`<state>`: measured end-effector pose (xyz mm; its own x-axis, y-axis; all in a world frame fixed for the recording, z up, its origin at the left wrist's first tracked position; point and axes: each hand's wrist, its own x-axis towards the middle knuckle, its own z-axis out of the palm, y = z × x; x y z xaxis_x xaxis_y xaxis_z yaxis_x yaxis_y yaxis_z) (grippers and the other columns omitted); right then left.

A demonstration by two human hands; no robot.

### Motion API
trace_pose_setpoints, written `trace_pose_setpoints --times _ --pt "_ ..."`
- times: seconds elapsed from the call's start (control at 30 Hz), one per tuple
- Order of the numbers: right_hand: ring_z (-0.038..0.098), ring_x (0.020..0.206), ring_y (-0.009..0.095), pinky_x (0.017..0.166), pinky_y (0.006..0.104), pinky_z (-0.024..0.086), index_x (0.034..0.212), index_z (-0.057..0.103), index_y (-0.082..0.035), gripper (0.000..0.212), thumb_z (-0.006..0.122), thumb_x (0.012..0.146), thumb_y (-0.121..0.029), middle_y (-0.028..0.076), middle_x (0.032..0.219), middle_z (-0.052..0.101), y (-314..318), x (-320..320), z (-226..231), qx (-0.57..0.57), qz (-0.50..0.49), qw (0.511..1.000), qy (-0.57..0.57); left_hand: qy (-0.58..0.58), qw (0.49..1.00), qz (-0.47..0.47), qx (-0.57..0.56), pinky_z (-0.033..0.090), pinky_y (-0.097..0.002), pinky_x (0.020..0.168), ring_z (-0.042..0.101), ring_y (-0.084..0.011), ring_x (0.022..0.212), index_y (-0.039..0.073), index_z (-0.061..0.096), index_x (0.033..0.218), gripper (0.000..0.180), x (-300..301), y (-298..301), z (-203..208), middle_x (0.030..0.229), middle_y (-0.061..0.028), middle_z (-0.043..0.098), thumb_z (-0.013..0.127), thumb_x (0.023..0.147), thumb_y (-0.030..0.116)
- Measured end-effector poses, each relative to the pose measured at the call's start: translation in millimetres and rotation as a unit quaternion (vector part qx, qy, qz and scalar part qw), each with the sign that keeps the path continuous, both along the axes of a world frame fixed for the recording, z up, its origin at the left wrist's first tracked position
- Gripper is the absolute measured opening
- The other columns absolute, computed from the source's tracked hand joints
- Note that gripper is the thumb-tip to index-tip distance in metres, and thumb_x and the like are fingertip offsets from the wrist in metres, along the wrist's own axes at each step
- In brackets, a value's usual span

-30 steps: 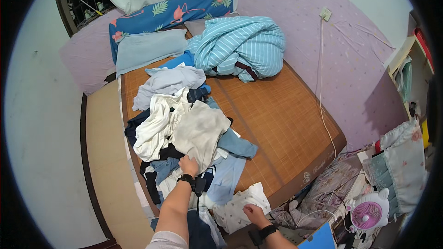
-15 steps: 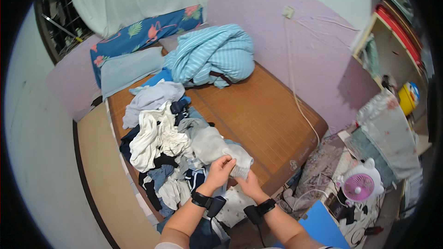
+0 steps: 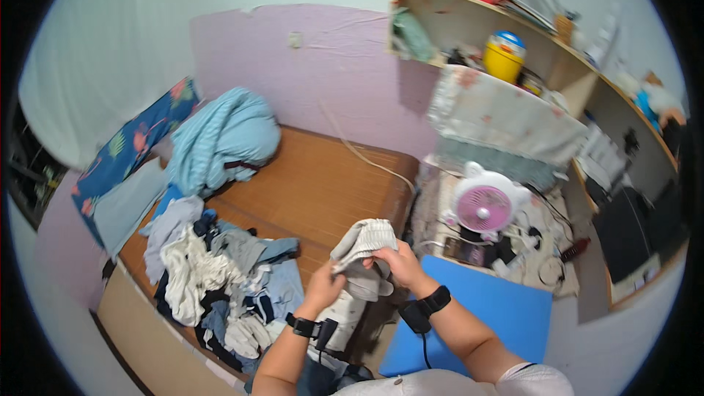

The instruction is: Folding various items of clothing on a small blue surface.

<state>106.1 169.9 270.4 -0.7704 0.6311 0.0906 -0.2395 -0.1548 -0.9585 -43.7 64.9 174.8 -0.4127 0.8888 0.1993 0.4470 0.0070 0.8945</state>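
Note:
A pale grey garment (image 3: 367, 238) with a ribbed edge is held up in front of me, over the near edge of the bed. My left hand (image 3: 324, 287) pinches its left side and my right hand (image 3: 402, 264) grips its right side. Its ribbed band is uppermost, and the rest hangs in folds below my fingers. To the left lies a heap of crumpled clothes, with a white garment (image 3: 192, 260), a grey one (image 3: 238, 248) and light blue jeans-like cloth (image 3: 282, 286). I wear a black strap with a small box on each wrist.
A brown mat (image 3: 308, 176) covers the bed; a striped blue quilt (image 3: 227, 132) is bunched at its far left. A blue board (image 3: 484, 308) stands at my right. Beyond it are a pink-and-white fan (image 3: 484, 209), cables and a shelf (image 3: 440, 22) holding a yellow container (image 3: 504, 59).
My view has turned to the right. Both hands have lifted the grey garment off the heap and swung it right, and its ribbed edge now points up.

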Motion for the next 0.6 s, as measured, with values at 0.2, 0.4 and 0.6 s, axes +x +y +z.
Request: trace_pose_setpoints --times 0.2,0.4,0.6 --pt "0.054 0.061 0.013 0.059 0.025 0.043 0.081 0.054 0.002 0.019 0.044 0.083 -0.015 0.007 0.067 0.056 9.9 109.7 7.0 0.036 -0.087 0.995 -0.018 0.046 0.992 0.044 0.11 0.042 -0.0269 0.058 0.053 -0.0168 0.063 -0.001 0.054 0.081 0.011 38.6 4.0 103.3 0.069 -0.0096 0.056 0.053 0.07 0.004" --pt "0.051 0.078 0.01 0.069 0.0249 0.043 0.101 0.049 0.001 0.023 0.049 0.083 -0.014 0.004 0.089 0.055 -14.0 196.3 31.0 0.1 -0.128 0.986 -0.045 0.221 0.941 -0.015 0.256 0.041 -0.0271 0.062 0.052 -0.0221 0.068 -0.002 0.052 0.08 0.013 114.2 23.3 207.3 0.075 -0.0112 0.052 0.052 0.067 -0.003" --pt "0.05 0.071 0.008 0.063 0.0226 0.041 0.094 0.054 -0.002 0.021 0.051 0.081 -0.019 0.001 0.082 0.056 -35.6 266.2 26.4 0.122 0.014 0.983 -0.14 0.244 0.919 -0.135 0.279 0.041 -0.0282 0.068 0.051 -0.0243 0.075 -0.001 0.051 0.084 0.019 195.0 19.5 253.0 0.08 -0.0115 0.052 0.054 0.065 -0.006"
